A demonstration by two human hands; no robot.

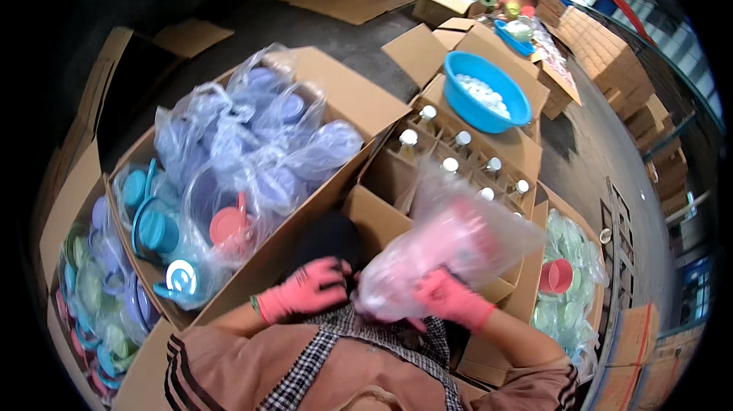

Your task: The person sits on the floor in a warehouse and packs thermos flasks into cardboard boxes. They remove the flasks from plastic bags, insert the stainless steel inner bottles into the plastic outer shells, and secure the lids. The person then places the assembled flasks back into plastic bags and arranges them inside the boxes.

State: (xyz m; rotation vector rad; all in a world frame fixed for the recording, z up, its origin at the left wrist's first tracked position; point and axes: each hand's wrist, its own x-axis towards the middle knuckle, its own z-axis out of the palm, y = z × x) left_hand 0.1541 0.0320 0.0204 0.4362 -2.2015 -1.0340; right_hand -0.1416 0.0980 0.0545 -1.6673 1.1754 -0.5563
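A clear plastic bag [397, 266] with pink things inside lies slanted across my lap, its loose end reaching up over the bottle box. My right hand [452, 296], in a pink glove, grips the bag's lower side; the fingertips are partly lost against the pink contents. My left hand [309, 286], gloved alike, rests by my dark-clad knee, left of the bag and apart from it. Its fingers are loosely bent and spread, with nothing visible in them. Beyond the bag, several white-capped glass bottles [408, 140] stand in a cardboard box with dividers [382, 182].
At my left, a large carton [286, 220] holds bagged purple lids [275, 182], teal lids [158, 229] and a red lid [229, 224]. A blue basin [466, 113] of white caps [482, 96] sits behind the bottles. Bagged green lids [569, 308] fill a carton at right.
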